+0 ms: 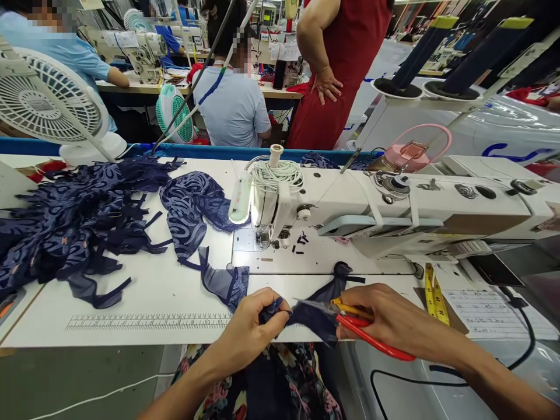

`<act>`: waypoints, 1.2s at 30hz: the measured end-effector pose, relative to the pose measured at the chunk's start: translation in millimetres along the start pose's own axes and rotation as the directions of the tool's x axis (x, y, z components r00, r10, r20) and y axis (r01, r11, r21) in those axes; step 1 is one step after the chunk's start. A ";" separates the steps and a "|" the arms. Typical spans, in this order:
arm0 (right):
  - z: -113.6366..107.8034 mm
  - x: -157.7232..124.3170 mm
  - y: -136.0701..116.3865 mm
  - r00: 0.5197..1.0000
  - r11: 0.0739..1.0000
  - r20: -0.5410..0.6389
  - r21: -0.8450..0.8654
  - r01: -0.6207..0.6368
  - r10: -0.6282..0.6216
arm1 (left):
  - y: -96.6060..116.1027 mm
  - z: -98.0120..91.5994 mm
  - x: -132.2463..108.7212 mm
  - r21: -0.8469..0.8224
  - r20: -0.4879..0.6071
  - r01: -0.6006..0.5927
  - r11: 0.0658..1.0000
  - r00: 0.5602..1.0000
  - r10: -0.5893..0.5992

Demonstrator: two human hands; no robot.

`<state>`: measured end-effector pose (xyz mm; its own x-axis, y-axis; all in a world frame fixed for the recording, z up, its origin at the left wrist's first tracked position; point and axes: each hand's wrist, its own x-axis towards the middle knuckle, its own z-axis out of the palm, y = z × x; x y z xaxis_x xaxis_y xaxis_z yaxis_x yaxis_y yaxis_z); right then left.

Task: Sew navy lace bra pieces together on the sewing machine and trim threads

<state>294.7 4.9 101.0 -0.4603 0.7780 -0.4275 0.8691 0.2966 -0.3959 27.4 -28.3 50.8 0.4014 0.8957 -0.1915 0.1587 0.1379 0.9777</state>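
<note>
White sewing table (161,286). Left hand (258,326) pinching bunched navy fabric (315,321) near front edge; right hand (385,315) wrapped round red-handled scissors (359,332), tips beside fabric (contact unclear). Probably best: stretch fabric taut, snip small, blades clear of skin. Beyond: sewing machine (345,195).

Left grip (258,321) pinched; right grip (381,309) curled, back upward; left forearm (196,370) and right forearm (468,353) bare, angled inward.
</note>
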 end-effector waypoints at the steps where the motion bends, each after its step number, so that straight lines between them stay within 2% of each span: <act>1: -1.0 1.3 2.4 0.999 0.999 -0.040 -0.015 -0.028 0.028 | -0.6 -0.5 0.3 -0.008 -0.004 0.003 1.000 1.000 -0.003; 3: -2.1 6.7 11.4 0.983 0.989 -0.156 -0.095 -0.111 0.095 | -1.5 -1.6 1.5 -0.024 -0.026 0.011 1.000 1.000 -0.012; 6: 0.8 20.3 35.5 0.923 0.946 -0.348 -0.206 -0.249 0.168 | -3.0 -4.1 3.9 -0.058 -0.081 0.030 0.998 0.996 -0.035; 10: 7.7 35.9 70.4 0.903 0.936 -0.394 -0.222 -0.274 0.171 | -7.1 -12.7 3.3 -0.121 -0.186 0.027 0.992 0.981 -0.049; 12: 9.7 38.6 78.5 0.899 0.935 -0.411 -0.236 -0.263 0.149 | -9.0 -19.1 1.0 -0.150 -0.239 0.014 0.989 0.970 -0.050; 14: 12.7 38.5 74.8 0.858 0.924 -0.500 -0.264 -0.277 0.115 | -9.0 -23.8 -0.4 -0.164 -0.289 0.005 0.986 0.956 -0.053; 16: 19.9 37.9 56.5 0.764 0.929 -0.643 -0.250 -0.274 0.052 | -6.0 -23.7 1.9 -0.165 -0.343 -0.007 0.986 0.938 -0.051; 17: 25.9 38.3 41.8 0.717 0.950 -0.697 -0.216 -0.227 0.013 | -3.2 -21.4 5.0 -0.163 -0.368 -0.017 0.986 0.929 -0.045; 18: 33.4 39.5 24.3 0.704 0.978 -0.709 -0.167 -0.122 -0.033 | 0.2 -17.9 9.5 -0.162 -0.395 -0.036 0.986 0.918 -0.031; 19: 42.2 41.6 5.1 0.710 0.996 -0.700 -0.089 0.025 -0.080 | 4.0 -13.5 14.8 -0.158 -0.412 -0.059 0.986 0.911 -0.012; 20: 51.7 44.9 -14.5 0.775 0.985 -0.618 0.013 0.174 -0.129 | 7.6 -9.1 20.5 -0.149 -0.417 -0.084 0.985 0.909 0.015; 21: 61.0 49.2 -32.6 0.825 0.957 -0.544 0.130 0.261 -0.151 | 10.5 -5.5 25.8 -0.128 -0.414 -0.113 0.985 0.909 0.051; 22: 69.2 54.4 -47.7 0.849 0.923 -0.501 0.225 0.313 -0.166 | 12.0 -3.7 30.0 -0.090 -0.403 -0.142 0.986 0.910 0.095; 24: 79.4 65.4 -64.1 0.876 0.853 -0.463 0.395 0.342 -0.137 | 8.2 -7.8 32.5 0.053 -0.373 -0.195 0.979 0.906 0.201; 25: 80.7 70.1 -64.4 0.883 0.825 -0.456 0.453 0.338 -0.112 | 2.3 -14.3 30.1 0.154 -0.355 -0.212 0.965 0.900 0.254; 28: 72.2 76.1 -40.7 0.898 0.803 -0.439 0.529 0.274 -0.017 | -28.2 -45.6 10.2 0.496 -0.290 -0.195 0.846 0.881 0.373; 30: 63.2 74.1 -18.4 0.901 0.858 -0.432 0.479 0.188 0.044 | -50.6 -66.3 -7.4 0.679 -0.281 -0.126 0.723 0.865 0.415; 32: 57.5 71.5 -5.0 0.862 0.948 -0.503 0.301 0.103 0.066 | -65.9 -78.7 -21.1 0.783 -0.288 -0.055 0.620 0.851 0.439; 34: 57.0 72.1 -6.6 0.756 0.997 -0.654 0.026 0.069 -0.036 | -71.7 -81.3 -26.4 0.839 -0.307 -0.011 0.544 0.816 0.490; 36: 60.8 77.2 -21.1 0.657 0.966 -0.710 -0.221 0.132 -0.252 | -70.7 -77.0 -22.7 0.879 -0.310 0.010 0.477 0.772 0.555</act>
<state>229.8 25.1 27.0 -0.3930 0.8296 0.3966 0.8191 0.5118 -0.2589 -62.4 -25.8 -7.2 0.1183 0.8990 0.4217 0.8727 -0.2967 0.3877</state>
